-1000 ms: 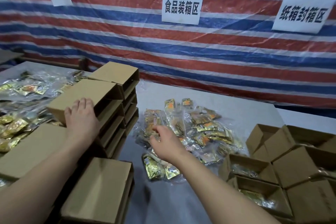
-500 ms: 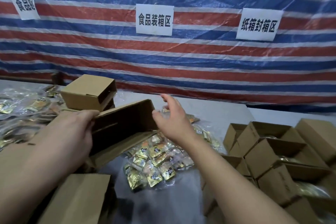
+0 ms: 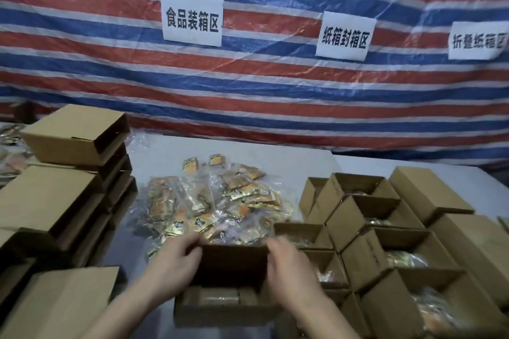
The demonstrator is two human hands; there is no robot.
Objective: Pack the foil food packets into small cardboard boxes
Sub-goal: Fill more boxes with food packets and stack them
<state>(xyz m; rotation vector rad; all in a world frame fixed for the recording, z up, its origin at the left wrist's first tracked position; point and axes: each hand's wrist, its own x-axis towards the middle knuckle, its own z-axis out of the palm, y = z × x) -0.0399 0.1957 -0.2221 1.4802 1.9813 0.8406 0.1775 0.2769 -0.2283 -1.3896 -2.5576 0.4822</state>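
Between the two hands, low in the middle of the table point(image 3: 289, 154), sits an open cardboard box point(image 3: 231, 270) with its dark inside facing up. The left hand point(image 3: 176, 264) grips the box's left wall, fingers curled over the top edge near the far corner. The right hand point(image 3: 292, 264) holds the right wall the same way, though its fingertips are blurred, so the exact grip is hard to read. The near flap of the box lies folded out toward the person, below the wrists.

Just beyond the hands lies a loose heap of foil food packets point(image 3: 217, 206), gold and orange, many inside clear plastic bags; the nearest packets touch the far wall of the held box.

To the right of the right hand stands a cluster of open boxes point(image 3: 366, 217), packed close together, several showing foil packets inside. To the left of the left hand rise stacks of empty boxes point(image 3: 71, 135) lying on their sides, openings toward the heap.

Behind the table hangs a red, white and blue striped tarp point(image 3: 275, 91) carrying three white paper signs point(image 3: 192, 19) with black characters.
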